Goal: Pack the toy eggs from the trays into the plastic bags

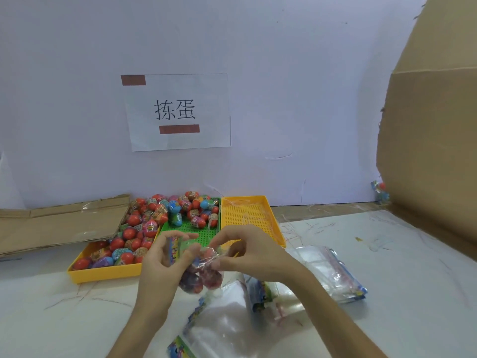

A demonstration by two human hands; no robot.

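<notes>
Both hands meet above the near middle of the table (387, 254), holding one small plastic bag (200, 272) between them. The left hand (165, 257) has its grip curled round the bag's printed top flap, and the right hand (247, 250) pinches the clear mouth just beside it. The bag hangs straight down from the two grips, long axis upright, with two toy eggs (204, 277) side by side at its bottom. So the mouth lies at the fingertips and the load below them; closing it looks like the step in hand. The remaining eggs fill the yellow tray (103, 276) and green tray (191, 228) toward the far left, nearer the left hand. Spare empty bags (333, 275) lie near the right forearm.
</notes>
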